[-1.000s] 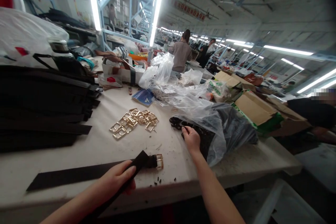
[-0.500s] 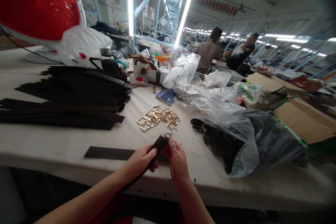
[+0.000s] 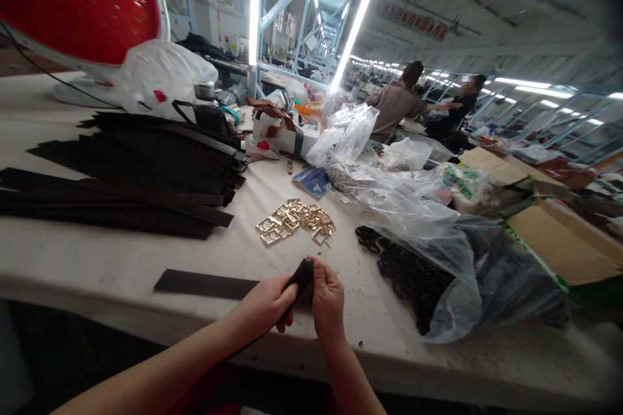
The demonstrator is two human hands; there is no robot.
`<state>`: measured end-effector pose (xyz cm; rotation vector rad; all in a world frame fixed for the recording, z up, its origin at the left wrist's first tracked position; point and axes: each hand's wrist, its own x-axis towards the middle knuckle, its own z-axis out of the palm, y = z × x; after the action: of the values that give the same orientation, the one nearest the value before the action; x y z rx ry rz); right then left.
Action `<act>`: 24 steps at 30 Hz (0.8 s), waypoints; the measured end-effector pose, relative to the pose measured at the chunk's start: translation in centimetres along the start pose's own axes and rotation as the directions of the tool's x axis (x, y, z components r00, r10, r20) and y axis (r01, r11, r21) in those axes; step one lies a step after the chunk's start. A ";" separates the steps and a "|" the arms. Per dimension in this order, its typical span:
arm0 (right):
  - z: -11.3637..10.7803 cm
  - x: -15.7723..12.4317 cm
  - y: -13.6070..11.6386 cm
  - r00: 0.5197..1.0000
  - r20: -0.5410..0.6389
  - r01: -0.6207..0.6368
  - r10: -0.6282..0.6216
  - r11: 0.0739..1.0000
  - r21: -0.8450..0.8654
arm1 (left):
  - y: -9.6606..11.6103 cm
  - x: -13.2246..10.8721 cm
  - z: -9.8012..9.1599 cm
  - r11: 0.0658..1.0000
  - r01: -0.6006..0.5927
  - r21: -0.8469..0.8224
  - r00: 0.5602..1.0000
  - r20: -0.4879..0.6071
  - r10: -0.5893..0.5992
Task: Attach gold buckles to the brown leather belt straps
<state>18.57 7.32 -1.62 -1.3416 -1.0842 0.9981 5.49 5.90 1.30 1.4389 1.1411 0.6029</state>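
Note:
A dark strap (image 3: 302, 276) runs up through my left hand (image 3: 268, 301), which is closed around it with the thumb on top. My right hand (image 3: 328, 295) pinches at the strap's upper end, its fingertips touching my left hand's work. The small dark ring is hidden now, so I cannot tell exactly where it sits. A second dark strap (image 3: 204, 284) lies flat on the table behind my left hand, its right end hidden by my hands. Just beyond my hands is a loose heap of gold rectangular buckles (image 3: 296, 220).
Many black straps (image 3: 136, 175) are stacked at the left. Dark ring-like pieces (image 3: 403, 272) spill from a clear plastic bag (image 3: 462, 279) on the right. A blue booklet (image 3: 312, 181), a white box (image 3: 277, 136) and a red fan (image 3: 82, 6) stand farther back. Two people are beyond the table.
The strap's end, flat and standing out beside the ring before, is now bunched or folded under my right fingertips. The ring has gone from sight. The view has shifted slightly.

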 end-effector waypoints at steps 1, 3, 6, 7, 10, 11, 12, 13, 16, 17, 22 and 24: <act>0.0 0.0 0.0 1.000 -0.003 0.021 -0.021 0.999 -0.047 | 0.2 0.0 0.0 1.000 -0.001 0.014 1.000 0.000 0.001; -0.2 0.0 0.1 0.996 -0.013 0.090 -0.092 0.988 -0.124 | 0.4 -0.1 -0.1 1.000 0.002 0.020 1.000 -0.004 -0.002; -0.5 0.0 0.4 0.965 -0.005 0.254 -0.262 0.939 -0.230 | 0.7 -0.1 -0.1 1.000 0.017 0.008 0.999 0.031 -0.017; -0.6 0.0 0.5 0.954 0.013 0.293 -0.300 0.921 -0.255 | 0.7 -0.2 -0.1 1.000 0.018 0.014 0.999 0.050 -0.019; -0.5 0.1 0.4 0.955 0.096 0.295 -0.280 0.923 -0.247 | 0.7 -0.2 -0.1 0.999 -0.001 0.053 0.995 0.098 -0.004; -0.3 0.2 0.3 0.966 0.111 0.254 -0.234 0.943 -0.215 | 0.7 -0.1 -0.1 0.998 -0.001 0.059 0.995 0.102 -0.005; -0.2 0.3 0.0 0.977 0.115 0.194 -0.177 0.968 -0.161 | 0.6 0.0 -0.2 0.998 0.003 0.059 0.995 0.099 -0.009; 0.0 0.3 -0.2 0.988 0.109 0.122 -0.112 0.989 -0.086 | 0.5 0.0 -0.3 0.999 0.013 0.053 0.996 0.086 -0.018; 0.4 0.3 -0.8 0.992 0.104 -0.096 0.077 0.978 0.186 | 0.1 0.4 -0.7 0.999 0.037 0.011 0.999 0.011 -0.037; 0.6 0.1 -0.9 0.985 0.124 -0.144 0.117 0.961 0.238 | -0.1 0.5 -0.8 0.999 0.043 -0.008 0.999 -0.019 -0.043; 1.3 -1.3 -0.9 0.971 0.229 -0.116 0.074 0.978 0.175 | -1.0 1.1 -1.5 0.981 0.096 -0.170 0.993 -0.051 -0.106; 1.1 -0.9 -0.9 0.937 0.348 0.022 -0.043 0.998 0.062 | -0.9 1.4 -2.1 0.964 0.112 -0.242 0.991 -0.042 -0.125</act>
<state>17.27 6.68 -0.85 -1.1196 -1.3263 1.2654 3.97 7.96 0.63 1.1457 1.1483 0.6761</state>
